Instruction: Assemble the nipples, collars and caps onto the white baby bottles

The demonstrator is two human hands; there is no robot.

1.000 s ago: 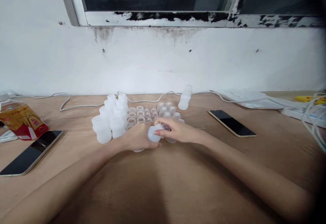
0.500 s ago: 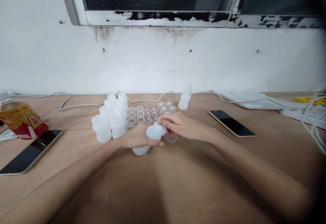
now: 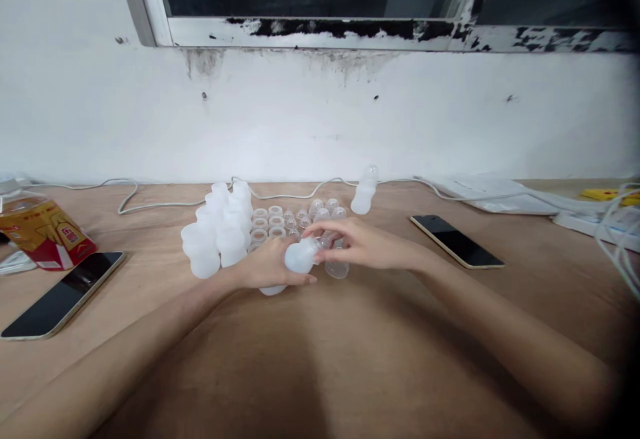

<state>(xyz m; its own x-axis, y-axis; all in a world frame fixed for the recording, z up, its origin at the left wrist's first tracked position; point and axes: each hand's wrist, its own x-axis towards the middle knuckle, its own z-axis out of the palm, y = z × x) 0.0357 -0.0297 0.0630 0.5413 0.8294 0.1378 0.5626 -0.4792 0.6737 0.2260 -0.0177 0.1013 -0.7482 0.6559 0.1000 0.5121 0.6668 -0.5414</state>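
Note:
My left hand is wrapped around a frosted white baby bottle, tilted with its neck toward the right. The fingers of my right hand close around the collar at the bottle's neck; part of the neck is hidden by them. Below my left hand, part of another white bottle shows. Farther back are rows of ring collars, small clear teats and clear domed caps. One clear cap lies just under my right hand.
Several white bottles stand grouped on the left. A capped bottle stands near the wall. Phones lie on the left and right. A drink bottle, a white cable and a power strip are also on the table.
My right hand's fingers have spread and shifted around the neck of the bottle. The held bottle has turned slightly. Both hands stay in nearly the same place.

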